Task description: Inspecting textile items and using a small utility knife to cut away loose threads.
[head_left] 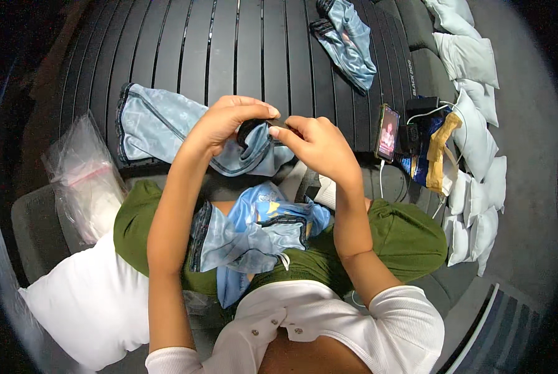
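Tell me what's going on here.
A person holds a blue cloth near its dark trim with the left hand and right hand, at the near side of a black slatted table. More blue cloth lies in the lap, and another blue piece rests farther up the table. A lit phone stands to the right.

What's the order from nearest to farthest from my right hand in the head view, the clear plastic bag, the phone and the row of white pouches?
From your right hand:
1. Phone, just to its right.
2. White pouches, farther out to the right.
3. Plastic bag, across on your left, past your left arm.
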A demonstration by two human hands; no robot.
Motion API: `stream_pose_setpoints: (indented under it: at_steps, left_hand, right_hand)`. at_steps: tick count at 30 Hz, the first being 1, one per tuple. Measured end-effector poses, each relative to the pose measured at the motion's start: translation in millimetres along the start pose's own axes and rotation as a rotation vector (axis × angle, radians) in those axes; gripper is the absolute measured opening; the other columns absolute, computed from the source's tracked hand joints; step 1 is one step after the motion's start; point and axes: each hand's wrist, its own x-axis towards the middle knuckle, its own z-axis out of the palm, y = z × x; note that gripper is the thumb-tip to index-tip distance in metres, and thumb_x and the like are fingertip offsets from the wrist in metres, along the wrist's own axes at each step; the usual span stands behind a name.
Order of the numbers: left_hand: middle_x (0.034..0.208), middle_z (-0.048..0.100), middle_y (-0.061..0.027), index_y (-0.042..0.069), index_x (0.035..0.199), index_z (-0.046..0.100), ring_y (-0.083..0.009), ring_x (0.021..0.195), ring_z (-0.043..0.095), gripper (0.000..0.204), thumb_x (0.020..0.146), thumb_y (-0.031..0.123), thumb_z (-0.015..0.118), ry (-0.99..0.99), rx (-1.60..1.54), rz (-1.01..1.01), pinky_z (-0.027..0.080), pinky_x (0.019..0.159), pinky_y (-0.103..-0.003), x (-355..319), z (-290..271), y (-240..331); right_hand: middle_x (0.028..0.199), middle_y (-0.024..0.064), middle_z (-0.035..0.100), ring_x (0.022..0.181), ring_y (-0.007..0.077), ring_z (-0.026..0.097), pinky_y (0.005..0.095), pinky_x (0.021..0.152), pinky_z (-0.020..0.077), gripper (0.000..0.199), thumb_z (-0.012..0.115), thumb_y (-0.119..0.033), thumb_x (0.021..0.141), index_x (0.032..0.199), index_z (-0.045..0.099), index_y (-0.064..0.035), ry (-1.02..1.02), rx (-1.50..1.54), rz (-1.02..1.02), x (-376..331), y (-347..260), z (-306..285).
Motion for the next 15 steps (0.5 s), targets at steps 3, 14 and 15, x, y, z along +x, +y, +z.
stream_pose_setpoints:
  at_steps: [3,14,15]
  left_hand:
    - [0.076,0.064,-0.0047,-0.001,0.085,0.065,-0.0091,0.067,0.059,0.019,0.077,0.015,0.062,0.014,0.065,0.06,0.046,0.062,-0.019,-4,4,2]
    - [0.082,0.063,-0.0032,0.001,0.09,0.064,-0.0106,0.077,0.06,0.022,0.077,0.019,0.062,0.044,0.017,0.059,0.046,0.068,-0.02,1,-3,-2]
    - [0.085,0.062,-0.0029,0.001,0.094,0.062,-0.0112,0.079,0.06,0.024,0.079,0.02,0.061,0.049,-0.054,0.05,0.046,0.07,-0.021,3,-6,-3]
  right_hand:
    - [0.05,0.0165,0.045,0.043,0.0261,0.044,0.0344,0.046,0.036,0.041,0.055,-0.037,0.081,0.068,0.057,0.0018,0.013,-0.014,0.004,0,0,3]
    - [0.049,0.0147,0.044,0.044,0.0226,0.043,0.0334,0.046,0.0363,0.041,0.054,-0.035,0.082,0.065,0.051,0.0022,0.054,-0.024,0.009,1,8,8]
    - [0.05,0.0126,0.042,0.045,0.0182,0.04,0.0319,0.046,0.0352,0.041,0.055,-0.034,0.082,0.065,0.049,0.0024,0.082,0.019,0.035,1,12,8]
